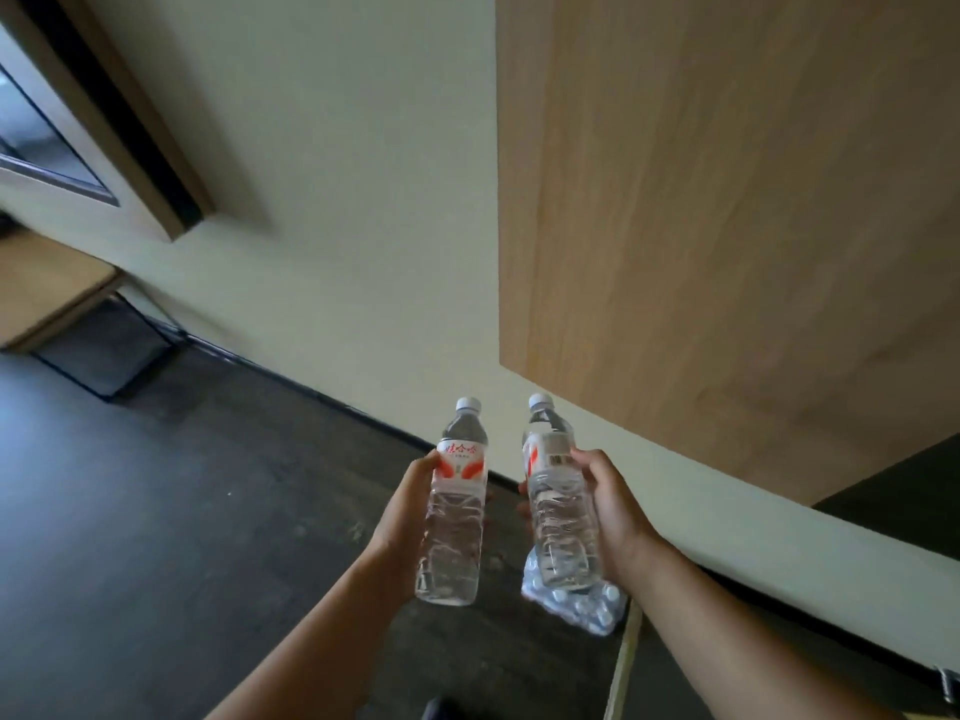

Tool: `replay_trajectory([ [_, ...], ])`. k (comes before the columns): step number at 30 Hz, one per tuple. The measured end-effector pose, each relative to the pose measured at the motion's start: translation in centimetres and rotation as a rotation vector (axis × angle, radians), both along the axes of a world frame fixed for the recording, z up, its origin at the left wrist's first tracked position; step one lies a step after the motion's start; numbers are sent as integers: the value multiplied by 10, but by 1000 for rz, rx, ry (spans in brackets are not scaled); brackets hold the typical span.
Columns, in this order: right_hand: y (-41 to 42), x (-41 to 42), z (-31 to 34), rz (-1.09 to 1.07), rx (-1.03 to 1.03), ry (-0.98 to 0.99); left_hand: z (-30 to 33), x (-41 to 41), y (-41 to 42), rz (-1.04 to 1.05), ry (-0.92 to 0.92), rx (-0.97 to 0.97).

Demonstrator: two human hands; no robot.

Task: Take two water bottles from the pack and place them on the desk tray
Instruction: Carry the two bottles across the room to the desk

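I hold two clear water bottles with white caps and red-and-white labels, both upright in front of me. My left hand (402, 517) grips the left bottle (457, 511) around its middle. My right hand (610, 504) grips the right bottle (558, 506) the same way. Below the right bottle, the plastic-wrapped pack of bottles (582, 605) lies on the dark floor by the wall. No tray is in view.
A wooden desk corner (47, 288) juts in at the far left, with a dark wire bin (104, 350) under it. A large wooden panel (727, 226) hangs on the cream wall at the right. Dark floor spreads across the lower left.
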State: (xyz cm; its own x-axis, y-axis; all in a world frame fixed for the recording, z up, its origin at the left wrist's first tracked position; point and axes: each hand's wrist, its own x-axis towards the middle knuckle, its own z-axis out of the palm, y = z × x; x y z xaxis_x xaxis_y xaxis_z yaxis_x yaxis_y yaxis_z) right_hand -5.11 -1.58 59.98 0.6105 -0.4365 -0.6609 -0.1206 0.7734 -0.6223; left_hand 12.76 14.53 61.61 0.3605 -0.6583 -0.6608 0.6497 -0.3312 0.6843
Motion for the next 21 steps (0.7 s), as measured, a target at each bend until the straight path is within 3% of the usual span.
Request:
replay_trajectory([
  [6, 47, 49, 41, 152, -4, -63, 45, 21, 69, 213, -94, 2],
  [10, 93, 102, 75, 295, -110, -23, 76, 52, 124, 338, -104, -56],
  [14, 142, 172, 110, 443, -104, -93, 96, 100, 181, 453, -49, -130],
  [21, 234, 308, 128, 574, -133, -128, 99, 205, 290, 626, -113, -113],
])
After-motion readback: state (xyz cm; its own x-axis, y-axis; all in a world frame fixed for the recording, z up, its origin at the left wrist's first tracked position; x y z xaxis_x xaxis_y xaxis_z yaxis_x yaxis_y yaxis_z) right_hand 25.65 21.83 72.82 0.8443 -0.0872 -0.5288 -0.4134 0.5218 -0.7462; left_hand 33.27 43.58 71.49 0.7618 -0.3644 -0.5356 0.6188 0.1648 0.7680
